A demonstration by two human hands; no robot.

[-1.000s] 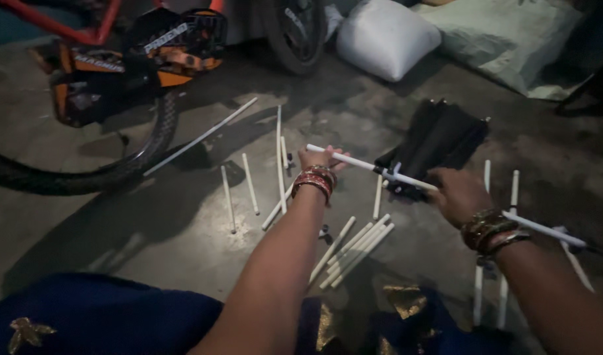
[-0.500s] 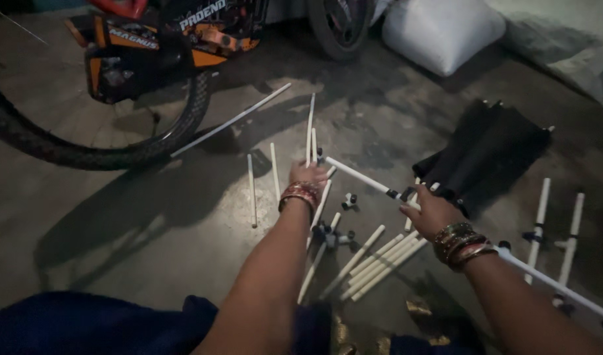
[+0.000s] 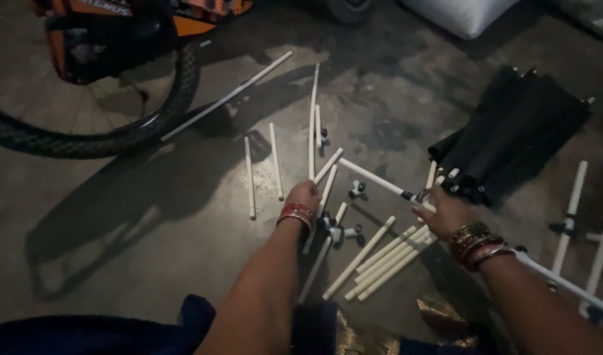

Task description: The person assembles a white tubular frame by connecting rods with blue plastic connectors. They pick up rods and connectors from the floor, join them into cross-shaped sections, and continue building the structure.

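A bicycle tyre (image 3: 97, 141) curves across the upper left, bare concrete floor (image 3: 117, 263) below it. Centre-right, the right hand (image 3: 446, 212) clasps a long white rod (image 3: 380, 181). The left hand (image 3: 304, 196) pinches a short white tube (image 3: 327, 190) among scattered tubes.

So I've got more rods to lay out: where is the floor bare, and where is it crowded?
Bare concrete lies left of the left hand, below the bicycle tyre and beyond the two short rods, and at top centre before the white sack. Crowded: between both hands, the rod bundle under the right hand, near the black fabric.
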